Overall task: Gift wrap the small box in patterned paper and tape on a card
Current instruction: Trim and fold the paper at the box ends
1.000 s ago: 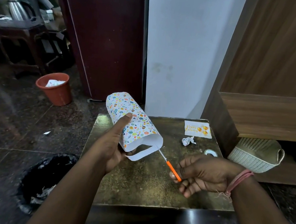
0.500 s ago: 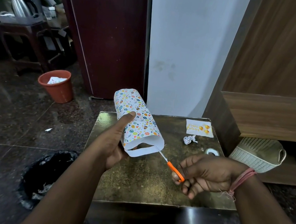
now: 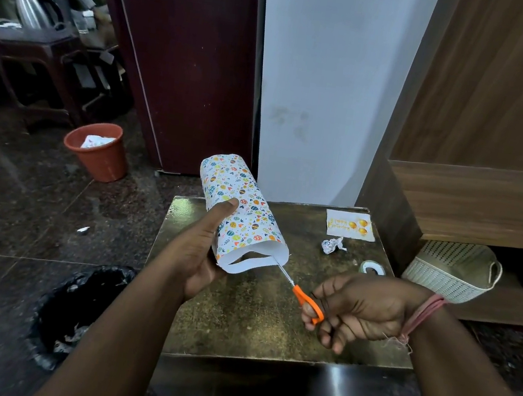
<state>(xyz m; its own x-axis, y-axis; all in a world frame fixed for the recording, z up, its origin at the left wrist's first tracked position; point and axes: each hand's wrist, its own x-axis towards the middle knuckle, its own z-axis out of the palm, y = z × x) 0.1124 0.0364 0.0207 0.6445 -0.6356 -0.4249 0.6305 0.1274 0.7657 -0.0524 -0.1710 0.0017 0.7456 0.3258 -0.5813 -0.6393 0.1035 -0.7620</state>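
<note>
Cutting here carries a risk: your left hand (image 3: 200,256) holds the wrapped box (image 3: 240,215) in the air above the table (image 3: 254,325), near the middle of the frame, so the loose paper end can bend away from the scissors (image 3: 303,297) and tear in a crooked line. The blade tip sits at the open paper edge, close to your left palm, so a slip could nick you. Your left thumb lies straight along the patterned paper and the other fingers curl under the box. Your right hand (image 3: 362,309), lower right of centre, has its fingers curled through the orange handles. The card (image 3: 349,225) lies at the table's far right corner, with the tape roll (image 3: 372,267) nearer.
</note>
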